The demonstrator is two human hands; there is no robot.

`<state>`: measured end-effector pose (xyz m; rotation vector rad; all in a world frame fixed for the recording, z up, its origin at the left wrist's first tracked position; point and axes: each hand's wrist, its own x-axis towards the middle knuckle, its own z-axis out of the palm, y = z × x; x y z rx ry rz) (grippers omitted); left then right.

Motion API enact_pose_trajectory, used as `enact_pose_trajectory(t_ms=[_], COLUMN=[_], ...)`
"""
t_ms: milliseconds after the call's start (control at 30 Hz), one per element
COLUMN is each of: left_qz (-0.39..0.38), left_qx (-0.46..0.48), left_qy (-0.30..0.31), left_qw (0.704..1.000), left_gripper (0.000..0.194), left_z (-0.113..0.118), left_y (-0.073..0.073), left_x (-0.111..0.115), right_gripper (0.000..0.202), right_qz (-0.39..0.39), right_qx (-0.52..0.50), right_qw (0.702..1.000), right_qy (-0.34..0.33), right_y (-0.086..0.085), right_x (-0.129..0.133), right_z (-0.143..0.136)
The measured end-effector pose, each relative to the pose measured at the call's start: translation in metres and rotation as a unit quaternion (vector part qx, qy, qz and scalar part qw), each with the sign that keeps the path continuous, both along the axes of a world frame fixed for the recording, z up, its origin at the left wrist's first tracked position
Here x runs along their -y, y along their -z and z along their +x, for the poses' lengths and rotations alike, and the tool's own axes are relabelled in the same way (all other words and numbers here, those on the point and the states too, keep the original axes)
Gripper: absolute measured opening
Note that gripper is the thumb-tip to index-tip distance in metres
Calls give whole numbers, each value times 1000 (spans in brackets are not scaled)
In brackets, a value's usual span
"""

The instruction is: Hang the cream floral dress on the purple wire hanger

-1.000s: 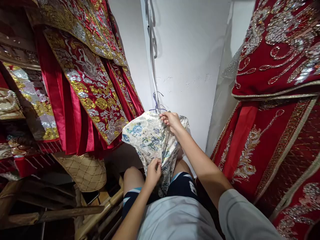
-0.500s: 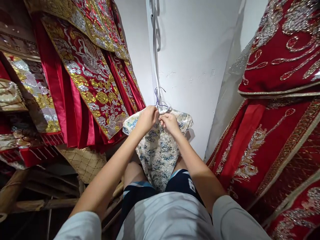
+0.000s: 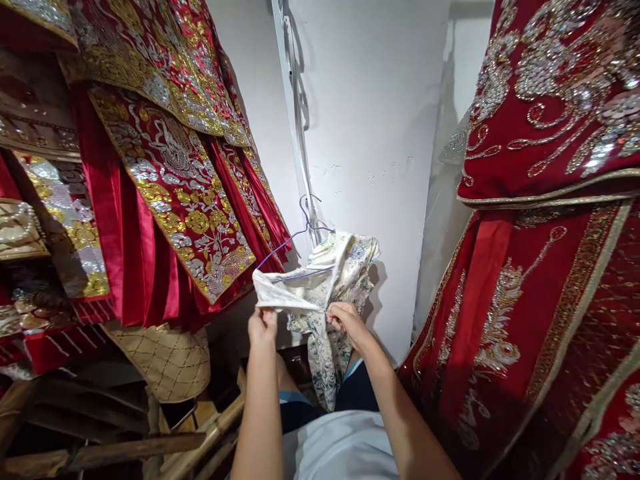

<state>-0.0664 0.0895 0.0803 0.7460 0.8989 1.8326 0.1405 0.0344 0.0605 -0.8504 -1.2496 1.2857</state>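
Observation:
A white garment with a blue and yellow pattern [image 3: 327, 347] hangs partly on a thin purple-blue hanger [image 3: 283, 245]. The hanger's left arm is bare along its upper part, and its tip is at the garment's left edge. My left hand [image 3: 263, 327] is closed on the cloth just below that tip. My right hand [image 3: 345, 317] pinches the garment's front near the middle. Between the two hands the neckline gapes, showing the pale inside and the hanger's lower bar. The garment's right side still covers the hanger.
Red embroidered garments hang on the left [image 3: 175, 200] and on the right [image 3: 550, 120]. A metal rail [image 3: 295, 93] runs along the white wall [image 3: 370, 100]. Bamboo poles [image 3: 140, 443] and a quilted beige cloth [image 3: 163, 363] are at the lower left.
My hands have moved down and farther apart, the left one to the left. The neckline is pulled open, the garment's left side is off the hanger's upper arm, and the view has shifted.

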Motion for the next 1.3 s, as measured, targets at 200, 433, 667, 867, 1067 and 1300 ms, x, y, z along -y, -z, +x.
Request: enact_pose_trajectory(t_ms=[200, 433, 667, 867, 1067, 1300], left_qz=[-122, 35, 156, 193, 118, -12], left_qx=[57, -4, -285, -414, -569, -806], left_qy=[25, 120, 141, 181, 326, 76], left_qw=[991, 992, 935, 871, 746, 586], left_gripper=[2, 31, 27, 35, 31, 25], left_z=[36, 51, 93, 68, 16, -45], left_y=[48, 14, -16, -19, 5, -35], left_x=[18, 45, 82, 81, 78, 50], right_gripper=[19, 25, 57, 50, 11, 33], right_qz=[-11, -37, 27, -24, 225, 206], right_qx=[159, 205, -75, -29, 125, 134], right_qw=[966, 975, 994, 982, 966, 945], right_qy=[-201, -76, -68, -185, 4, 216], right_y=[-9, 9, -1, -23, -61, -72], right_x=[16, 4, 12, 27, -12, -98], right_z=[37, 40, 3, 6, 40, 40])
